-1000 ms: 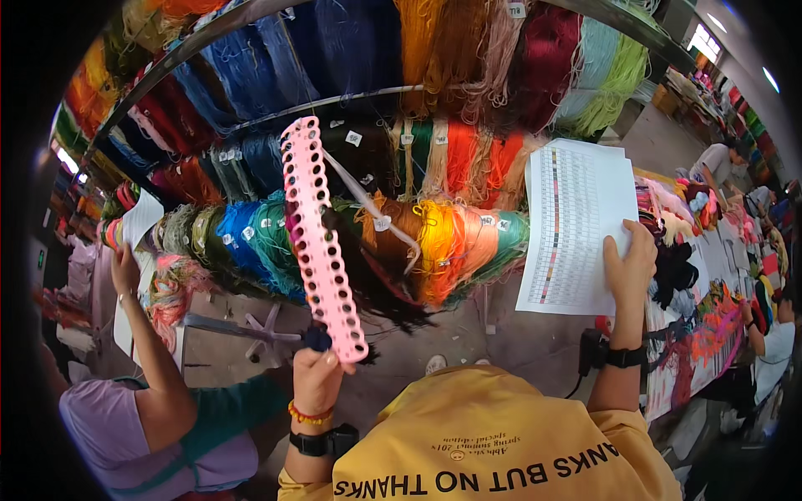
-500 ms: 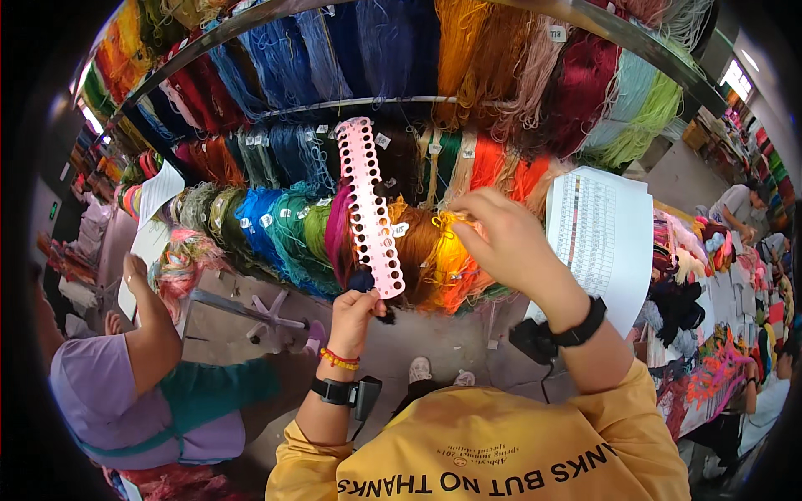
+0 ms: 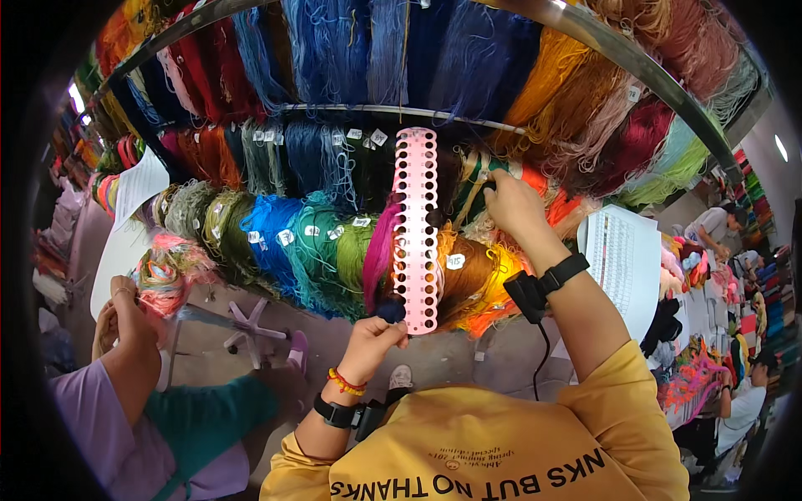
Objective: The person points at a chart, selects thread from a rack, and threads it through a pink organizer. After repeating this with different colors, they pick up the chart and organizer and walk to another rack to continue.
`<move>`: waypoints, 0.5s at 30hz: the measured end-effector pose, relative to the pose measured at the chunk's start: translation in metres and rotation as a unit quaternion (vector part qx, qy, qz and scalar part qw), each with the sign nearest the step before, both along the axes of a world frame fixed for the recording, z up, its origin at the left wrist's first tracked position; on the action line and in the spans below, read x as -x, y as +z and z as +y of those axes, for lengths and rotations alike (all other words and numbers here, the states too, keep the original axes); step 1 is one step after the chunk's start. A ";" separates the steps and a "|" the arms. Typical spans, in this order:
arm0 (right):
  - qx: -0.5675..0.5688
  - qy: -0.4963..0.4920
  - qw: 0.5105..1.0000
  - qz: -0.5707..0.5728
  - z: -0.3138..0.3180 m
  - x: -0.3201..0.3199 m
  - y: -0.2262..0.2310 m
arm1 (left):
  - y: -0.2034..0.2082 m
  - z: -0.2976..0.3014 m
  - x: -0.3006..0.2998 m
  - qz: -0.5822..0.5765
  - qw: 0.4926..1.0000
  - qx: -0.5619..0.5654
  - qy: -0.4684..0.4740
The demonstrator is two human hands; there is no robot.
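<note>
My left hand (image 3: 373,344) pinches the lower end of a long pink thread card (image 3: 415,234) with a row of round holes down each side. The card stands nearly upright in front of the skeins. A dark navy tuft of thread (image 3: 390,309) sits beside my left fingertips, and a magenta skein (image 3: 383,255) shows along the card's left edge. Farther right, my right hand (image 3: 515,206) is at the hanging skeins, fingers bent in beside a dark green skein (image 3: 470,188) and a small white tag. What lies between those fingertips is too small to make out.
Blue skeins (image 3: 368,58) hang from a metal rail (image 3: 401,108) above. Brown skeins (image 3: 468,271) lie right of the card. A printed chart sheet (image 3: 622,259) is at the right. At left, a person's hand (image 3: 121,313) is by a multicoloured yarn bundle (image 3: 167,275).
My right hand has moved from the yellow and orange skeins up to the green and beige ones. The card stands straighter and lies farther right in view. The neighbouring person's hands have lowered.
</note>
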State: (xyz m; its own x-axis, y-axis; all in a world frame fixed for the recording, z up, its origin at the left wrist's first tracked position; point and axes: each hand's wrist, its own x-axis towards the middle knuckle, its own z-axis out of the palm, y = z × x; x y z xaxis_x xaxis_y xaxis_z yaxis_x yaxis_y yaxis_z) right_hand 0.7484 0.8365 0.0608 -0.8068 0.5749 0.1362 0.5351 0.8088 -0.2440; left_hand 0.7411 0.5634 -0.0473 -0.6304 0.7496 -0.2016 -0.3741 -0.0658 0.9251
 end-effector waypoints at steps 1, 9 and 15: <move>-0.004 0.001 1.000 0.010 -0.001 0.001 0.002 | 0.000 -0.001 0.003 -0.002 1.000 -0.003 -0.003; -0.033 -0.059 0.997 0.046 0.007 0.035 -0.015 | -0.003 -0.004 0.012 -0.016 0.998 0.006 -0.059; -0.089 -0.100 0.990 0.041 -0.002 0.047 -0.014 | -0.008 -0.007 0.018 -0.020 0.997 -0.013 -0.080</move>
